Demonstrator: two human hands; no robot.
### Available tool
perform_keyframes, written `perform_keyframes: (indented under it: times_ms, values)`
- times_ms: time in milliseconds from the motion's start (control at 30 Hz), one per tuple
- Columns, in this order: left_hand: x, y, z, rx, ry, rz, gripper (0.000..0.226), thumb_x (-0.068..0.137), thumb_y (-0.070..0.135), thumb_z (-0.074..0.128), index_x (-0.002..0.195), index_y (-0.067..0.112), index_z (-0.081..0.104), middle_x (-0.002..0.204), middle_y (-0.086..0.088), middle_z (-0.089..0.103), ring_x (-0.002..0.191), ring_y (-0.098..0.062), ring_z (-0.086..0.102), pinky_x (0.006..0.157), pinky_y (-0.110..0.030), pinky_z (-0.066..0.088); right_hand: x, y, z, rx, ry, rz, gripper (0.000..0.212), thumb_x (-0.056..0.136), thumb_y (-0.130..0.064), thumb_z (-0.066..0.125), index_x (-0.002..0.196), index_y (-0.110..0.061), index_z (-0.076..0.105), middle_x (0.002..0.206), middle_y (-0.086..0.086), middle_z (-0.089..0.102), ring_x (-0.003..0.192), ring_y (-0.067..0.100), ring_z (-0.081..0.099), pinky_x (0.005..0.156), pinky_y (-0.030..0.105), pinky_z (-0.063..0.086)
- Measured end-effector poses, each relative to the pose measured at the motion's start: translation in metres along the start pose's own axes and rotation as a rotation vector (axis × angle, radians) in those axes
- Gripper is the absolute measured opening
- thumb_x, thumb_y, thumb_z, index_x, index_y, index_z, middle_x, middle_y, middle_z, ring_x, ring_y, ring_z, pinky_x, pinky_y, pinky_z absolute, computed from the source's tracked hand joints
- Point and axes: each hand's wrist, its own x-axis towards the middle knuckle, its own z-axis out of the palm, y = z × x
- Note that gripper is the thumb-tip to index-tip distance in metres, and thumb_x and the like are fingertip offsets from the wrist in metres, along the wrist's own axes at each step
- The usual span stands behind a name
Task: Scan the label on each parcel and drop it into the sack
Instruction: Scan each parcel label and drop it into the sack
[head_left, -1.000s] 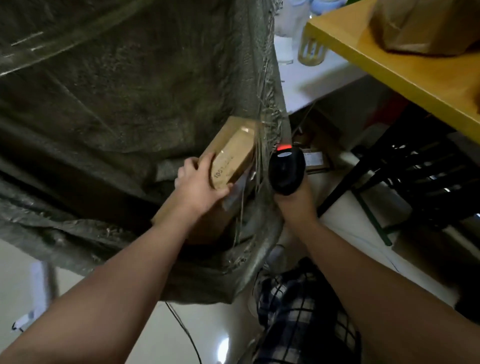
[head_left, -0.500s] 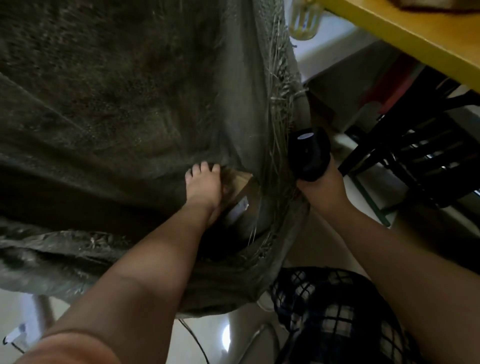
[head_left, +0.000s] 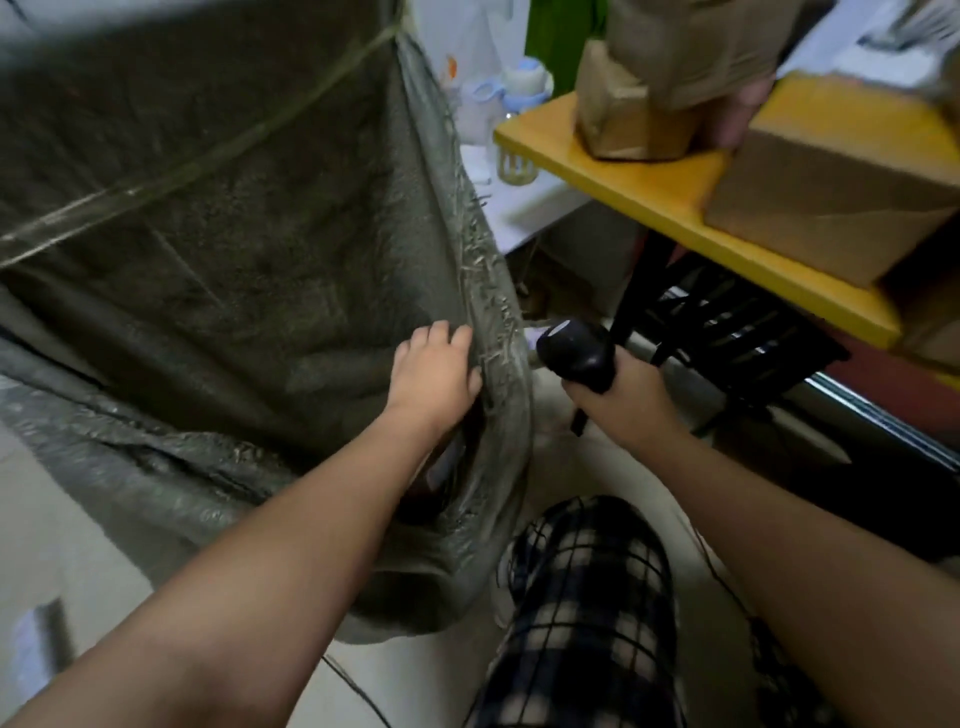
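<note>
I see the cardboard parcel has left my left hand (head_left: 434, 376), now resting empty, fingers loose, on the grey woven sack (head_left: 218, 249); right hand (head_left: 615, 400) stays clenched around the black scanner (head_left: 574, 353).

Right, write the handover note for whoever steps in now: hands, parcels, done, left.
Left hand: no parcel in it, resting at the sack mouth edge.
Right hand: gripping the black scanner beside the sack.
A parcel with a pale label sits partly hidden inside the mouth, under the left wrist.
Left: brown boxes and paper-wrapped parcels wait on the yellow table; another person's hand rests among them.
</note>
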Motion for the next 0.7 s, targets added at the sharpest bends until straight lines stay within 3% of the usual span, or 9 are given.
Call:
perform_keyframes:
  times_ms: [133,300,433,500,600,700]
  values:
    - [-0.014,0.045,-0.041,-0.054,0.100,0.100,0.053,0.094,0.039,0.048,0.141,0.017,0.037,0.139,-0.009,0.042,0.126,-0.029,0.040,0.102,-0.041,0.034,-0.053,-0.011,-0.046,-0.017,0.140,-0.084,0.024,0.080,-0.031,0.074,0.096,-0.024,0.058,0.082,-0.009,0.058,0.086,0.013,0.058,0.071,0.024,0.039]
    - [-0.025,0.115,-0.092,-0.139,0.228,0.254,0.054,0.094,0.037,0.051,0.142,0.017,0.038,0.139,-0.007,0.044,0.127,-0.027,0.040,0.103,-0.041,0.036,-0.111,-0.022,-0.122,0.128,0.341,-0.106,0.038,0.079,-0.024,0.077,0.114,-0.016,0.064,0.098,-0.002,0.066,0.095,0.009,0.058,0.083,0.025,0.043]
    - [-0.034,0.176,-0.126,-0.241,0.321,0.392,0.054,0.094,0.039,0.052,0.141,0.017,0.040,0.138,-0.005,0.045,0.126,-0.026,0.041,0.101,-0.039,0.036,-0.147,-0.025,-0.181,0.200,0.489,-0.160,0.036,0.077,-0.018,0.078,0.105,-0.029,0.059,0.096,-0.007,0.066,0.098,0.010,0.061,0.082,0.021,0.044]
    - [-0.038,0.203,-0.138,-0.342,0.328,0.432,0.055,0.095,0.042,0.050,0.142,0.016,0.038,0.139,-0.005,0.044,0.127,-0.025,0.040,0.101,-0.037,0.036,-0.161,-0.027,-0.206,0.223,0.564,-0.187,0.037,0.077,-0.016,0.079,0.105,-0.030,0.059,0.095,-0.010,0.065,0.095,0.005,0.061,0.078,0.011,0.043]
    - [-0.039,0.240,-0.154,-0.636,0.197,0.391,0.061,0.095,0.049,0.048,0.145,0.017,0.033,0.144,-0.006,0.038,0.130,-0.024,0.040,0.101,-0.032,0.036,-0.168,-0.028,-0.243,0.292,0.697,-0.192,0.035,0.078,-0.017,0.078,0.109,-0.022,0.062,0.096,-0.012,0.064,0.090,-0.004,0.058,0.075,0.002,0.041]
    - [-0.024,0.267,-0.165,-0.993,-0.063,0.227,0.074,0.090,0.062,0.047,0.147,0.021,0.025,0.149,-0.007,0.031,0.132,-0.027,0.040,0.103,-0.030,0.033,-0.154,-0.024,-0.271,0.366,0.793,-0.152,0.041,0.077,-0.026,0.077,0.115,-0.018,0.063,0.108,0.000,0.067,0.103,0.011,0.061,0.089,0.022,0.047]
